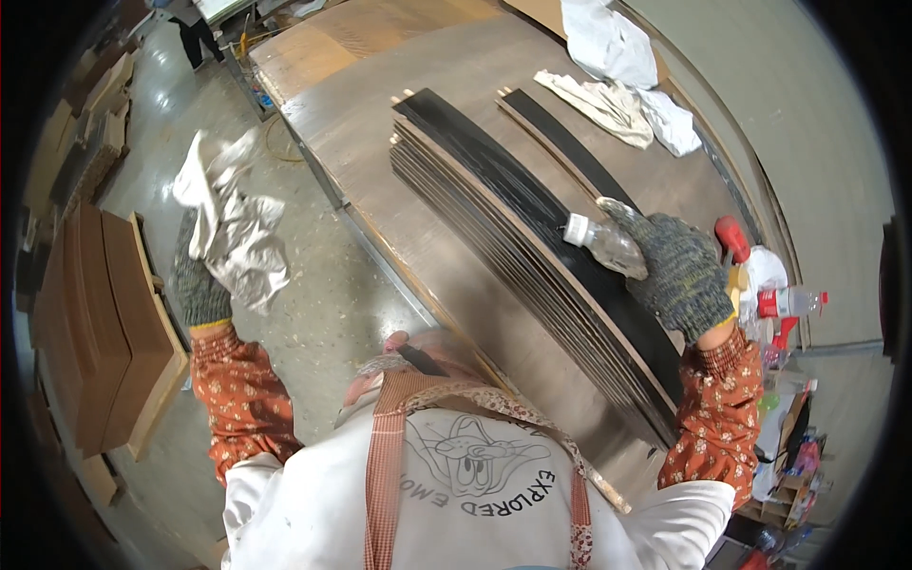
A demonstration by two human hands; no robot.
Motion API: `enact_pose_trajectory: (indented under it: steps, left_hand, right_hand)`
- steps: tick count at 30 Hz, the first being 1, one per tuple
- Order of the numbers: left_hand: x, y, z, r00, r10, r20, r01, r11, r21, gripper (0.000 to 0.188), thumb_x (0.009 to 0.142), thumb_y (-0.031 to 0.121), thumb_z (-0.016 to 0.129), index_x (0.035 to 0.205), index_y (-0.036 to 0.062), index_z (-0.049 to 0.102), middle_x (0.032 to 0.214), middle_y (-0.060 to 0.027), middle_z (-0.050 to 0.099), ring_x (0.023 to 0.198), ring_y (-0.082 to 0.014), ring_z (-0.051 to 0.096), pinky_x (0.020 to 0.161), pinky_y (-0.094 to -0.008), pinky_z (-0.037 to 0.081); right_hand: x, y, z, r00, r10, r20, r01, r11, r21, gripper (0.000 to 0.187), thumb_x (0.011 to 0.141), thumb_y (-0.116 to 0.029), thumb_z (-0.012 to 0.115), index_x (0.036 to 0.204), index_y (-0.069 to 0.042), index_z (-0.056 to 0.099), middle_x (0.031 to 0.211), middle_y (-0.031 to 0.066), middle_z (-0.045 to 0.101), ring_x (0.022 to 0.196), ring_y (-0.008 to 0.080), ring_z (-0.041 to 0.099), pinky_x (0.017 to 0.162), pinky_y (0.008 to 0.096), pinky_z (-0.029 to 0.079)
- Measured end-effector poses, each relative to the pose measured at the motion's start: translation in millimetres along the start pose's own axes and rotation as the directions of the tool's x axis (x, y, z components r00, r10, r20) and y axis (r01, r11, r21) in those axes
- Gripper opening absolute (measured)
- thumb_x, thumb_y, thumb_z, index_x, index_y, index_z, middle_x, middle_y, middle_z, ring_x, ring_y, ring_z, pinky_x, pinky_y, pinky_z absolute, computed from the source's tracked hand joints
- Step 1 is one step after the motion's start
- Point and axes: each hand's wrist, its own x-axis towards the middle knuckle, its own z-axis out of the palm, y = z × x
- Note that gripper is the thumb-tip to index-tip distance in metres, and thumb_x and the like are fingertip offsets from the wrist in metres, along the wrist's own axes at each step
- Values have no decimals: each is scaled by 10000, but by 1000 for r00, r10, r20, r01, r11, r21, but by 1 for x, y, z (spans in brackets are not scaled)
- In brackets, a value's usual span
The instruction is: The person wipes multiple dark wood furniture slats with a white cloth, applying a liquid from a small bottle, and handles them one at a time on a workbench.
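Observation:
My left hand (pixel 199 285), in a grey knitted glove, is closed on a crumpled white cloth (pixel 237 223) held out over the floor. The cloth hides most of its fingers. My right hand (pixel 679 271), gloved the same way, grips a small clear plastic bottle (pixel 613 247) with a white cap. The bottle lies tilted over a stack of long dark panels (pixel 513 190) on the workbench, its cap toward the left. Beyond the stack, a separate narrow black strip (pixel 565 142) with a light wooden edge reaches toward my right glove.
White rags (pixel 608 104) lie at the bench's far right. A red-labelled bottle (pixel 788 302) and a red object (pixel 731 237) stand right of my hand. Brown panels (pixel 95 323) are stacked on the left floor. The workbench (pixel 342 114) has a long front edge; a person (pixel 195 33) stands far left.

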Motion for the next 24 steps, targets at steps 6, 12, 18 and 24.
enact_pose_trajectory:
  steps: [6, 12, 18, 24]
  left_hand:
    - [60, 87, 14, 896, 410, -170, -421, 906, -35, 408, 826, 189, 651, 1216, 82, 595, 1218, -137, 599, 1146, -265, 572, 941, -361, 485]
    - [55, 253, 67, 932, 355, -69, -187, 309, -932, 407, 902, 95, 576, 1297, 49, 487, 1239, -107, 562, 1045, -249, 612, 849, -310, 546]
    - [-28, 359, 102, 624, 761, 177, -703, 646, -296, 433, 867, 332, 603, 1218, 83, 563, 1119, -132, 639, 1018, -267, 603, 914, -396, 480]
    - [83, 192, 127, 936, 313, 162, -290, 945, -150, 415, 915, 355, 568, 1195, 48, 583, 1035, -139, 662, 871, -230, 658, 770, -344, 513]
  right_hand:
    - [-118, 6, 19, 957, 287, -47, -247, 887, 390, 782, 620, -157, 745, 1346, -196, 457, 1168, 135, 606, 1074, 325, 590, 916, 430, 481]
    - [-170, 33, 97, 583, 679, -446, -425, 723, 544, 970, 615, -350, 849, 1371, -21, 339, 1273, 173, 507, 1171, 305, 512, 1015, 400, 403]
    - [-169, 20, 107, 456, 806, -378, -376, 560, 738, 897, 613, -294, 869, 1318, -7, 396, 1263, 155, 519, 1157, 268, 523, 1009, 390, 406]
    - [-172, 26, 120, 462, 815, -349, -359, 532, 767, 943, 638, -336, 845, 1369, -30, 335, 1322, 160, 471, 1217, 297, 479, 1044, 400, 371]
